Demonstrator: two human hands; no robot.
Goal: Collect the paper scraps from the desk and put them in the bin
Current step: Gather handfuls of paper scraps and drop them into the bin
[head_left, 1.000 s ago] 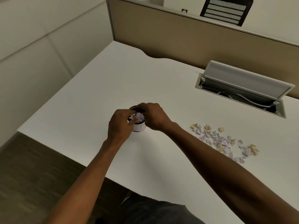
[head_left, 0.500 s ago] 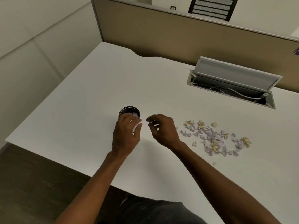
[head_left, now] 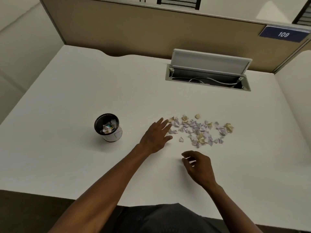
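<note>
A small round bin (head_left: 116,134) with a dark rim stands on the white desk (head_left: 67,98), left of centre, with crumpled scraps inside. A spread of lilac and yellow paper scraps (head_left: 200,130) lies to the right of centre. My left hand (head_left: 157,135) is flat with fingers straight, its fingertips at the left edge of the scraps. My right hand (head_left: 197,167) hovers nearer to me, below the scraps, fingers loosely curled and holding nothing.
An open cable hatch (head_left: 208,76) with a raised lid and a white cable sits at the back right of the desk. A tan partition (head_left: 151,31) runs along the far edge, with a blue sign reading 109 (head_left: 283,34).
Both hands have left the bin and moved right toward the scraps. The left hand has opened out flat. The bin now stands uncovered.
</note>
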